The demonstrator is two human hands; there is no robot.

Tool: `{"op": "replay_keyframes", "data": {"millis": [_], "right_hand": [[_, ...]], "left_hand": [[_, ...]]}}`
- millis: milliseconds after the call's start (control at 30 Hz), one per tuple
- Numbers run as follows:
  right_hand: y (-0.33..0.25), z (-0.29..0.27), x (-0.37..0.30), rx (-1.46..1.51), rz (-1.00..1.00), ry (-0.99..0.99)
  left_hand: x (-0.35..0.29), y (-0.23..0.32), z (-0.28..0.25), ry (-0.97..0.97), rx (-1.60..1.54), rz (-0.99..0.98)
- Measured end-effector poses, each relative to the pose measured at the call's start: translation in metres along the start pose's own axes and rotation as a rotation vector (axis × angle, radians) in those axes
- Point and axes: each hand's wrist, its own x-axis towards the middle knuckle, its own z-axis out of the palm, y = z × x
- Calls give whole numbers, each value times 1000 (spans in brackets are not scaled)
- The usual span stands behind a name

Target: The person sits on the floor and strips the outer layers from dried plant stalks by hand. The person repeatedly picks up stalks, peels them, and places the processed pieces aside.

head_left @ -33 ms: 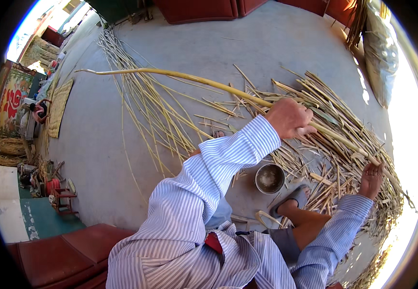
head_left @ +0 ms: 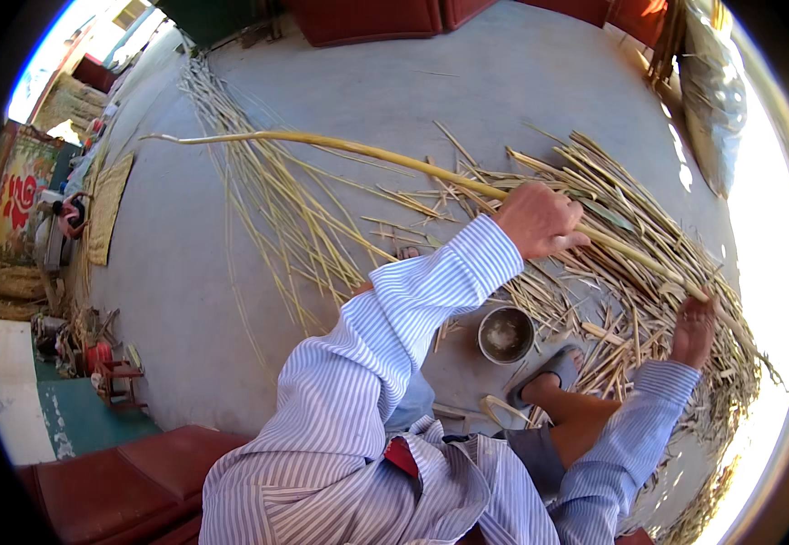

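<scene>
A long, yellowish reed stalk (head_left: 358,148) with a pale, bent tip slants across the floor in front of me. My left hand (head_left: 540,221) is closed in a fist around its middle. At the thicker lower end, to the right, the fingers of my right hand (head_left: 694,330) are against the stalk and appear to pinch it, though they are slightly blurred. Beneath both hands spreads a heap of dry reed pieces (head_left: 630,213), cut and split. A round metal bowl (head_left: 506,335) stands on the floor below my left hand.
Long thin strips (head_left: 276,200) fan out on the floor to the left. Dark red seats (head_left: 362,20) stand at the far side, and another red seat (head_left: 140,472) is at lower left. A woven mat (head_left: 110,209) lies farther left beside a person (head_left: 71,215). My sandalled foot (head_left: 553,372) is near the bowl.
The view has shifted slightly. My right hand's fingers have moved a little up against the lower end of the stalk. My left hand keeps its hold.
</scene>
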Motion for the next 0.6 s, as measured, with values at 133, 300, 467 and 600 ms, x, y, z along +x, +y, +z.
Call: {"op": "replay_keyframes", "data": {"millis": [133, 300, 467, 600], "right_hand": [[56, 67, -51, -194, 94, -326], [30, 94, -42, -89, -94, -130], [12, 78, -41, -137, -46, -72], [47, 96, -67, -142, 48, -401]], "left_hand": [[19, 24, 29, 184, -189, 100], [2, -8, 6, -115, -243, -184], [-31, -51, 9, -305, 40, -191], [-6, 2, 15, -130, -402, -220]]}}
